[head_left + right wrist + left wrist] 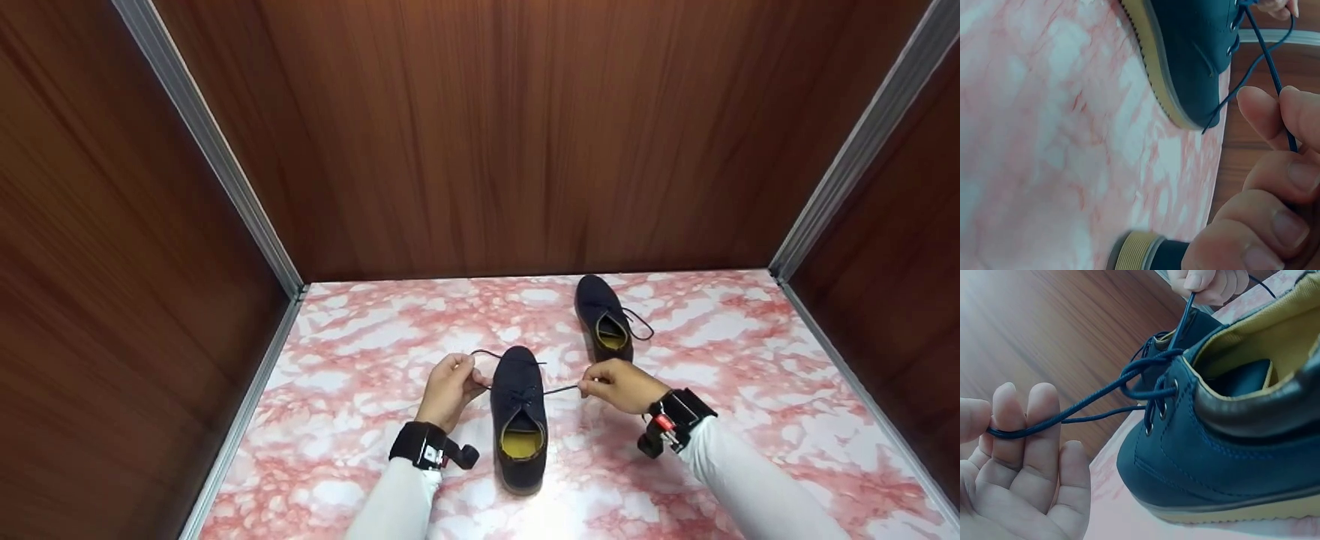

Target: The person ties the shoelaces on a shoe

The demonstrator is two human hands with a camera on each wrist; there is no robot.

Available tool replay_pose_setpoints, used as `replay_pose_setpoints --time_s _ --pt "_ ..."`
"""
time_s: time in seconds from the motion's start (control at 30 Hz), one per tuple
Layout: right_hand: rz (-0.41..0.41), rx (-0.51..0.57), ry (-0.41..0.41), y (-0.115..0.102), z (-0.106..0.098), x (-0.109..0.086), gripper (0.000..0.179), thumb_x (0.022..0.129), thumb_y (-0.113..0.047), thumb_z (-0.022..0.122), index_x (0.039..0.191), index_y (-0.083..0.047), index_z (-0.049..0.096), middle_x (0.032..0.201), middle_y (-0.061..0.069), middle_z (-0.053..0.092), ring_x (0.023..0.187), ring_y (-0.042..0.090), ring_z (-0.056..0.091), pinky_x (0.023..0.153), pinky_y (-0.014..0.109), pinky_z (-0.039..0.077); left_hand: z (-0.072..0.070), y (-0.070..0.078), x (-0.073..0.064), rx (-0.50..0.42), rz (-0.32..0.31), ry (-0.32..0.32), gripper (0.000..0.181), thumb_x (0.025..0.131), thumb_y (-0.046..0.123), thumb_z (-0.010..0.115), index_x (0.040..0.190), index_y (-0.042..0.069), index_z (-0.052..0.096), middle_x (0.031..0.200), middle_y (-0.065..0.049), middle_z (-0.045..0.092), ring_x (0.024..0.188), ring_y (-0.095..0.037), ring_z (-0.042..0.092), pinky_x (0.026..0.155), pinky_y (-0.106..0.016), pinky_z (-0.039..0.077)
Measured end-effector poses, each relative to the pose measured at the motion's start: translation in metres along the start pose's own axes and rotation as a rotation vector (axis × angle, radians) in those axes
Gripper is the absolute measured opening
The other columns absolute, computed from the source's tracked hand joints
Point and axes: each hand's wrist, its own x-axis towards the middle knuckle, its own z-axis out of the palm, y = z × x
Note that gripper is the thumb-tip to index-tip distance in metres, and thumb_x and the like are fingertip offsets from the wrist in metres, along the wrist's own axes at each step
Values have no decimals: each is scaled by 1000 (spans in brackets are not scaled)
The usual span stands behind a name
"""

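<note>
A dark navy lace-up shoe (521, 474) with a yellow lining stands upright on the table, its toe pointing away from me. To its left, my left hand (448, 390) pinches a shoelace (1092, 398) between thumb and fingers. In the left wrist view this lace runs through a crossed, looped knot above the eyelets. My right hand (624, 385), on the other side, pinches the other lace (1264, 45) and holds it stretched out from the shoe. A loose lace end from the left hand's side lies across the toe.
The matching shoe (591, 291) stands farther back on the right, its lace (643, 324) looping out to its right, close beyond my right hand. Brown wood-grain panels (480, 135) with metal edge strips enclose the pink-and-white marbled table (360, 450) at the back and sides.
</note>
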Motion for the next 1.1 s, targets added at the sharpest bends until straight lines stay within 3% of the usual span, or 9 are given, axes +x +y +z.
replay_pose_setpoints --time_s 0.1,0.3,0.57,0.8,0.93,1.1 --pt "34 13 -5 5 -3 -5 25 104 -25 65 87 -11 76 85 10 75 71 0 53 66 20 44 -2 -2 -1 6 -2 4 14 110 12 49 98 7 51 78 0 60 75 -16 70 92 -43 62" --pt "93 17 -6 18 -3 -14 23 103 -23 66 88 -10 76 90 16 78 71 0 53 66 19 44 -9 -9 -2 16 -22 39 13 110 12 48 98 9 52 76 2 60 74 -13 70 84 -32 62" --pt "106 -33 16 29 -1 -20 23 102 -22 68 86 -8 77 75 4 68 65 1 47 61 20 39 -19 -18 -6 23 -31 58 15 110 14 49 99 4 50 77 1 60 77 -13 71 84 -30 61" --pt "92 -70 51 34 7 -20 23 101 -21 68 83 -9 77 71 3 69 63 -1 48 60 20 41 -22 -25 -7 44 -70 74 16 111 15 47 100 5 50 80 1 62 81 -14 73 91 -36 61" --pt "35 -180 133 34 17 -21 23 97 -19 73 76 -11 76 71 -3 62 67 1 47 63 23 41 -24 -29 -8 50 -97 75 16 111 17 49 97 9 51 80 2 64 83 -14 74 93 -39 60" --pt "-60 -386 266 33 32 -21 18 94 -18 78 76 -17 75 77 -5 55 75 12 48 71 33 46 -28 -38 -9 56 -136 79 16 110 18 50 102 4 53 79 3 65 79 -14 72 83 -33 59"
